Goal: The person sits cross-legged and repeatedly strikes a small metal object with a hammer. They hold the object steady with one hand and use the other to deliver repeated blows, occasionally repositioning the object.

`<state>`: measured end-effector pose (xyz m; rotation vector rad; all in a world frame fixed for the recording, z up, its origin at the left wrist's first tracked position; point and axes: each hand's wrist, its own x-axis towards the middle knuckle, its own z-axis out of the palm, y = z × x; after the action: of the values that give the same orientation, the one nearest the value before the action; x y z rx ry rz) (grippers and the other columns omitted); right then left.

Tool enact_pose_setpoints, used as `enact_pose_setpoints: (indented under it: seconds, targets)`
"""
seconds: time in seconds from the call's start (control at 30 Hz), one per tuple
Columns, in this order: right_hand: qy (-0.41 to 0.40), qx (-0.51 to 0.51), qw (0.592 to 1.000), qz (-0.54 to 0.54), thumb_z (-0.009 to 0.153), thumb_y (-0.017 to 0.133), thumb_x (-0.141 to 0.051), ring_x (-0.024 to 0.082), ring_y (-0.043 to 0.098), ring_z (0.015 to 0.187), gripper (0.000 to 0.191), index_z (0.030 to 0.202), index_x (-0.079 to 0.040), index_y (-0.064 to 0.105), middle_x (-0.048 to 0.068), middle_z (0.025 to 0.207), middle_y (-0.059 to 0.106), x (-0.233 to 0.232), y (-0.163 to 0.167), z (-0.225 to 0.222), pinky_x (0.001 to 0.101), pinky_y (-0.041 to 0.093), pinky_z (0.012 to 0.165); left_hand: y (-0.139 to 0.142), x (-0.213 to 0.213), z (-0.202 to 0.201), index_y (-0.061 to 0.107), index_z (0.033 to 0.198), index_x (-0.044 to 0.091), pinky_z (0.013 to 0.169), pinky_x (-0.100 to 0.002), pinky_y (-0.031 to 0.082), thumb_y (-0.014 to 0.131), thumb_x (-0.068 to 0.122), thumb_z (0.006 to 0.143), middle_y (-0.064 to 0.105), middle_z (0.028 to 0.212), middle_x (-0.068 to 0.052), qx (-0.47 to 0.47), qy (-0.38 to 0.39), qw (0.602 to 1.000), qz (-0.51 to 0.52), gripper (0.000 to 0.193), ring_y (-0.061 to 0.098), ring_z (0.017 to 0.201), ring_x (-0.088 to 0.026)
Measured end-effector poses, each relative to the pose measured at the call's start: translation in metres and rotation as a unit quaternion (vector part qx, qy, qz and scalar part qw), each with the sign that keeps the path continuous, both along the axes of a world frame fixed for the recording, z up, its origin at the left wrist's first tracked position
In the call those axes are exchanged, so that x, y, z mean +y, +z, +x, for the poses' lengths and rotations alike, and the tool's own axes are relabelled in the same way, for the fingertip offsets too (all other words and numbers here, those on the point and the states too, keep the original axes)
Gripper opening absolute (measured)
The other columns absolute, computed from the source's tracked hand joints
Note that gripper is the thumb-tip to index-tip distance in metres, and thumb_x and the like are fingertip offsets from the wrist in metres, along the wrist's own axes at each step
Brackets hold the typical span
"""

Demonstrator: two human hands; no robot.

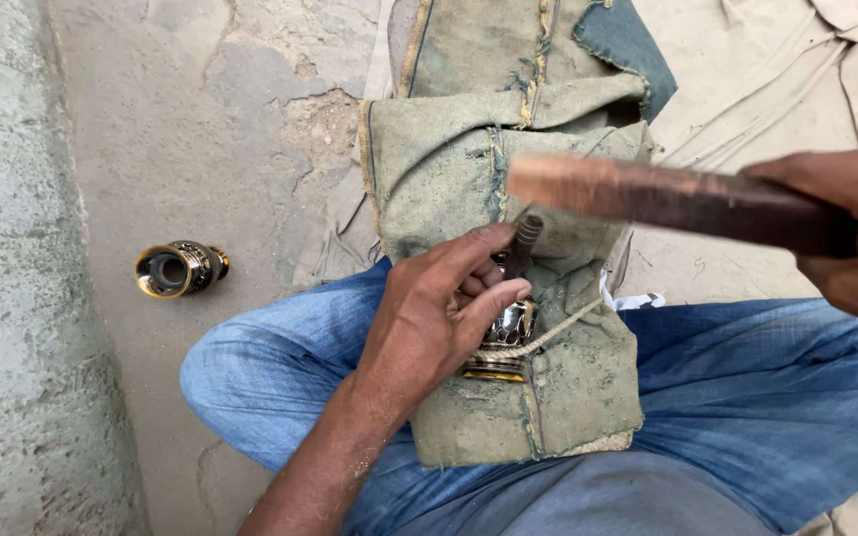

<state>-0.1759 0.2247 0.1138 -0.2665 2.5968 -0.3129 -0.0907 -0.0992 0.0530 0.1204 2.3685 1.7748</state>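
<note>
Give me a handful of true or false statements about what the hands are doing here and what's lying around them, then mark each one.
1. The left hand holds a thin dark metal punch upright on a shiny metal piece. True.
2. The right hand is empty. False: it grips a wooden stick, raised above the punch.
3. The shiny metal piece rests on bare concrete. False: it sits on a worn greenish cloth pad laid across the person's lap.
4. A second brass-coloured metal piece lies on its side on the ground to the left. True.
5. The person wears blue jeans. True.
</note>
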Motion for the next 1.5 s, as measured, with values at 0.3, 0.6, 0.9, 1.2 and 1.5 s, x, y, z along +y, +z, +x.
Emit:
enact_pose_setpoints:
  seconds: [0.3,0.6,0.9,1.2,1.5]
  targets:
    - [0.000,0.063,0.996,-0.064,0.080,0.075,0.007,0.024,0.074,0.089,0.051,0.129,-0.004,0.063,0.015,0.103,0.072,0.033,-0.031,-0.002,0.0381,0.064,0.080,-0.005,0.001,-0.004,0.066,0.131,0.007,0.061,-0.022,0.061,0.082,0.016,0.087,0.071,0.086,-0.001,-0.037,-0.002,0.999,-0.010,0.047,0.068,0.072,-0.006]
    - [0.004,0.018,1.000,-0.018,0.080,0.078,0.008,0.021,0.076,0.075,0.048,0.123,-0.006,0.062,0.011,0.086,0.071,0.039,-0.020,0.009,0.0360,0.065,0.072,-0.002,0.003,0.005,0.065,0.132,0.011,0.064,-0.019,0.064,0.079,0.008,0.091,0.071,0.089,-0.001,-0.026,0.032,0.998,0.051,0.044,0.070,0.077,-0.007]
    - [-0.064,0.067,0.980,-0.174,0.083,0.078,0.008,0.021,0.073,0.078,0.038,0.114,-0.001,0.059,0.012,0.086,0.069,0.032,-0.030,0.020,0.0357,0.062,0.072,0.000,0.010,0.025,0.064,0.124,0.004,0.068,-0.022,0.063,0.082,0.007,0.089,0.069,0.088,-0.003,-0.049,0.079,0.994,0.062,0.040,0.068,0.080,-0.006]
    - [0.054,0.078,0.984,-0.152,0.080,0.071,0.011,0.023,0.074,0.081,0.045,0.122,0.005,0.060,0.017,0.089,0.070,0.015,-0.014,0.011,0.0381,0.064,0.077,0.007,0.023,0.030,0.064,0.134,0.006,0.064,-0.023,0.063,0.081,0.010,0.089,0.073,0.092,-0.006,-0.054,0.119,0.991,-0.021,0.049,0.070,0.078,-0.008]
    - [0.108,0.067,0.991,-0.050,0.083,0.064,0.014,0.026,0.077,0.079,0.048,0.130,0.001,0.063,0.019,0.096,0.074,0.001,-0.009,-0.008,0.0390,0.066,0.074,0.001,0.019,0.027,0.064,0.135,0.004,0.069,-0.023,0.066,0.081,0.011,0.088,0.072,0.090,-0.006,-0.089,0.113,0.989,0.020,0.050,0.070,0.078,-0.008]
